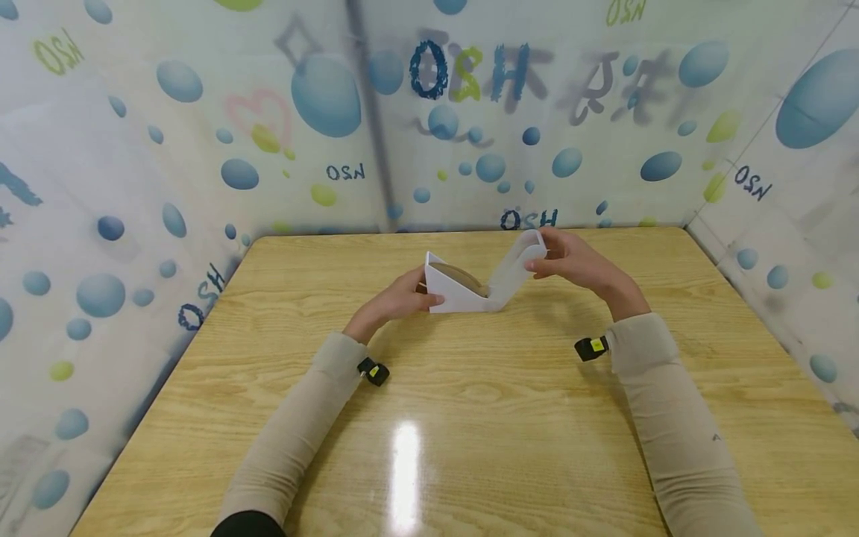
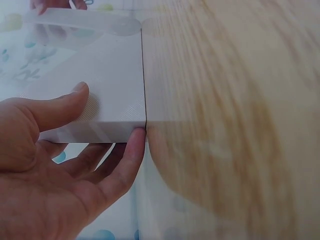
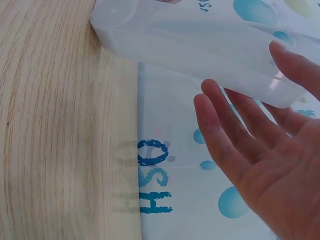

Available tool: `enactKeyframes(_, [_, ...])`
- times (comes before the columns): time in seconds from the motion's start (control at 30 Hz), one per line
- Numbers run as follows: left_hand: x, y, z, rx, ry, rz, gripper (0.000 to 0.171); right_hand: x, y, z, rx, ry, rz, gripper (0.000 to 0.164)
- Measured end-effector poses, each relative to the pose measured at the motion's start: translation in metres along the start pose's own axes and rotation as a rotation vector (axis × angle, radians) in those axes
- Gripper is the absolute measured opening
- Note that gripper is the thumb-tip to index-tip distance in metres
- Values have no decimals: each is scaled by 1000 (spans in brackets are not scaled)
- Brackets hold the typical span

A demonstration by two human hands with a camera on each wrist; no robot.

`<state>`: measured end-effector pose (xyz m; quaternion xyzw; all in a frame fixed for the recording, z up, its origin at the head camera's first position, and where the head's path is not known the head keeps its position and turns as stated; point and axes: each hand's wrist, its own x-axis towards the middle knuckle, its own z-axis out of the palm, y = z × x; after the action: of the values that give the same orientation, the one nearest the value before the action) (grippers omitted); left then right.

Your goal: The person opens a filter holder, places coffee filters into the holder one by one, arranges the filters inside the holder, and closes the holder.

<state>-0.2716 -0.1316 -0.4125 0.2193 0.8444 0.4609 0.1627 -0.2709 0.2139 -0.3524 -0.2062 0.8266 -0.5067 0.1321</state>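
Note:
On the far half of the table stands a white wedge-shaped box (image 1: 452, 297) with its translucent hinged lid (image 1: 515, 262) swung up to the right. Inside the box shows the curved edge of something brown (image 1: 463, 277); its kind is hard to tell. My left hand (image 1: 397, 300) grips the box's left end, the thumb across the near side and the fingers at the end and behind. The lid's free end lies between the thumb and fingers of my right hand (image 1: 579, 261). In the right wrist view, those fingers (image 3: 212, 115) reach around the lid's edge, only slightly bent.
The wooden table (image 1: 470, 418) has a glossy top with a bright reflection near its front. A wall sheet (image 1: 416, 149) printed with blue and green spots rises behind the table and along both sides. Small black cameras (image 1: 592, 348) sit at both cuffs.

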Motion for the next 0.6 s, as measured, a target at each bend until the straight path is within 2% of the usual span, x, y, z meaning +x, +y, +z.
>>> enactKeyframes(0.6, [-2,2,0,9,1,0,47,-2,-5,2,-55,-17,-17,60])
